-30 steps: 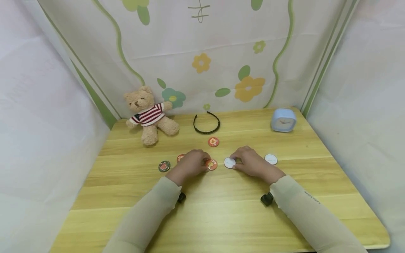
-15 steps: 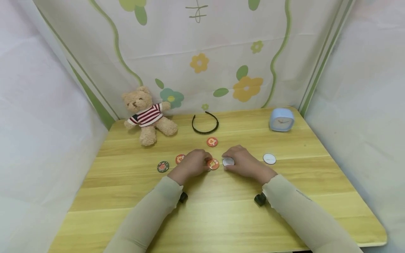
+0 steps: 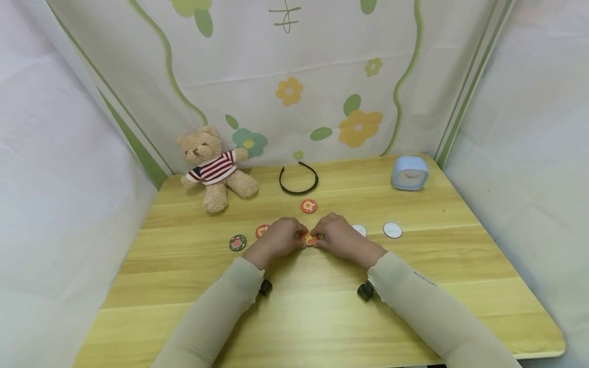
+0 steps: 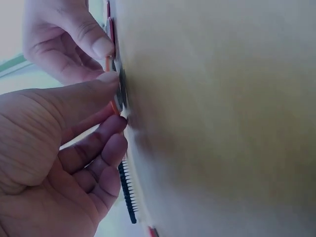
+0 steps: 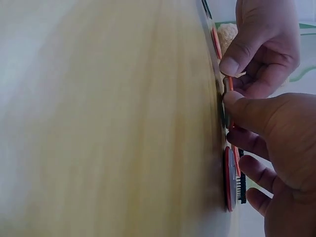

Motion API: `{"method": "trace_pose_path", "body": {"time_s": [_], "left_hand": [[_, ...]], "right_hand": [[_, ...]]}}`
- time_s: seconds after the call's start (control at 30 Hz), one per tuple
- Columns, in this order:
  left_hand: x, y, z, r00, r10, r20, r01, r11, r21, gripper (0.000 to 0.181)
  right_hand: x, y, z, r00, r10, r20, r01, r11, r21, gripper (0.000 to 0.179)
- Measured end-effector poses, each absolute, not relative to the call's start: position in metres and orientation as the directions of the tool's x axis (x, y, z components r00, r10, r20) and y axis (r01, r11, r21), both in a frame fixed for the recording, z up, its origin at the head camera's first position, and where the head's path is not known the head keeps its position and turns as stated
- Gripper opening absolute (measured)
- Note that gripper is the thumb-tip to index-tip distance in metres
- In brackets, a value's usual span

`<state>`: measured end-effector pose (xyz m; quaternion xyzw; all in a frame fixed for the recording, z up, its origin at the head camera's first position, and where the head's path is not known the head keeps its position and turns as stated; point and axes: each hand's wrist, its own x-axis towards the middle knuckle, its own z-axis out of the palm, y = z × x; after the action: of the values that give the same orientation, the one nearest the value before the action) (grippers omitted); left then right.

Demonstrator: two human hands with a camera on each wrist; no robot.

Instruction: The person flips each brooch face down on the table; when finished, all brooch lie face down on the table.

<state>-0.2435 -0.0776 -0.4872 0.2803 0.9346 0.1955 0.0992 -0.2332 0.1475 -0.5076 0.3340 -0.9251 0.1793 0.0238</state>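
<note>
A round disc with a red-orange picture face (image 3: 310, 238) is between both hands, just above or at the table. My left hand (image 3: 280, 237) pinches its left edge; my right hand (image 3: 342, 237) closes thumb and fingers round its right side. In both wrist views, the thumbs nearly meet over the orange edge. A greyish disc (image 5: 227, 114) shows tight beneath that edge; whether it is a second disc I cannot tell. A white-faced disc (image 3: 359, 231) lies behind my right hand, partly hidden. Another red disc (image 3: 262, 231) lies partly behind my left hand.
A green-rimmed disc (image 3: 237, 242) lies left, a white disc (image 3: 392, 230) right, and a red disc (image 3: 309, 206) ahead. Farther back are a teddy bear (image 3: 213, 168), a black headband (image 3: 299, 192) and a blue clock (image 3: 410, 173). A printed curtain (image 3: 257, 61) borders the table.
My right hand has moved left to meet my left hand at the red disc. The white disc between its fingertips no longer shows there; a white disc is uncovered behind it.
</note>
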Motion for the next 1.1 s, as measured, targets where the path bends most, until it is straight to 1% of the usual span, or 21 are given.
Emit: {"method": "trace_pose_path", "body": {"time_s": [0.1,0.17,0.3,0.43,0.57,0.73,0.9,1.1], "left_hand": [[-0.243,-0.0809,-0.4834,-0.818,0.573,-0.053,0.491,0.744,0.453,0.023],[-0.2432,-0.0823,-0.4815,-0.819,0.572,-0.027,0.496,0.732,0.468,0.02],[-0.2447,-0.0823,-0.4789,-0.83,0.558,0.019,0.5,0.728,0.47,0.019],[-0.2467,-0.0808,-0.4797,-0.845,0.533,0.029,0.481,0.736,0.477,0.018],[-0.2487,-0.0792,-0.4821,-0.857,0.516,0.02,0.455,0.736,0.501,0.017],[-0.2486,-0.0772,-0.4836,-0.864,0.504,-0.003,0.429,0.738,0.52,0.018],[-0.2476,-0.0757,-0.484,-0.865,0.501,-0.007,0.424,0.739,0.524,0.031],[-0.2485,-0.075,-0.487,-0.861,0.508,-0.024,0.432,0.755,0.492,0.021]], "right_hand": [[-0.2325,0.1497,-0.5054,-0.778,-0.604,0.173,-0.625,0.715,-0.313,0.021],[-0.2317,0.1513,-0.5041,-0.793,-0.584,0.174,-0.606,0.724,-0.33,0.022],[-0.2312,0.1539,-0.5014,-0.818,-0.546,0.18,-0.572,0.739,-0.355,0.023],[-0.232,0.153,-0.4997,-0.831,-0.527,0.18,-0.549,0.723,-0.419,0.021],[-0.2334,0.1503,-0.5006,-0.843,-0.514,0.16,-0.518,0.693,-0.501,0.027],[-0.2347,0.1498,-0.5034,-0.846,-0.517,0.131,-0.51,0.714,-0.48,0.029],[-0.2365,0.1516,-0.5046,-0.853,-0.506,0.129,-0.501,0.724,-0.474,0.031],[-0.2399,0.1511,-0.5074,-0.845,-0.52,0.122,-0.51,0.716,-0.477,0.031]]}}
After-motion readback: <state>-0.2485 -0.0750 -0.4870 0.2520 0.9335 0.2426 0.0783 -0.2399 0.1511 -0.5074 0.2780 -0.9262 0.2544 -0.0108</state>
